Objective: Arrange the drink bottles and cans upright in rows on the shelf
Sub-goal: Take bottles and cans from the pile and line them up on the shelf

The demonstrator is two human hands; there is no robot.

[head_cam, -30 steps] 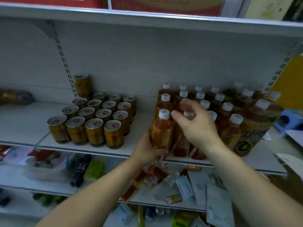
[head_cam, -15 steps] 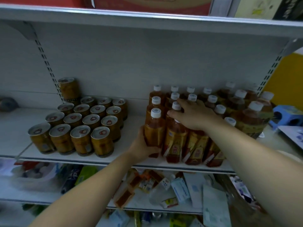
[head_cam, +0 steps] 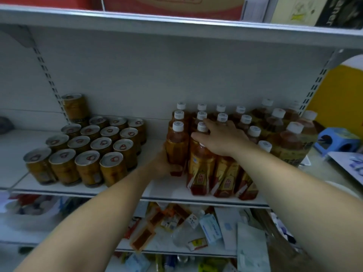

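My left hand [head_cam: 164, 163] grips the amber white-capped plastic bottle [head_cam: 176, 143]; right hand [head_cam: 220, 137] lies flat on neighbouring caps; I'd slide it flush, upright

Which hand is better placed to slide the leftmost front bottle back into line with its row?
Probably the left hand: it already wraps the lower body of that bottle. The right hand lies spread over the caps of the neighbouring bottles, likely steadying them.

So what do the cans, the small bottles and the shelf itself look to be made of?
Cans: metal, going by the shiny silver pull-tab lids.
Small bottles: probably clear plastic, amber drink showing through, glossy labels, matte white screw caps.
Shelf: likely painted sheet metal, flat white with slotted uprights.
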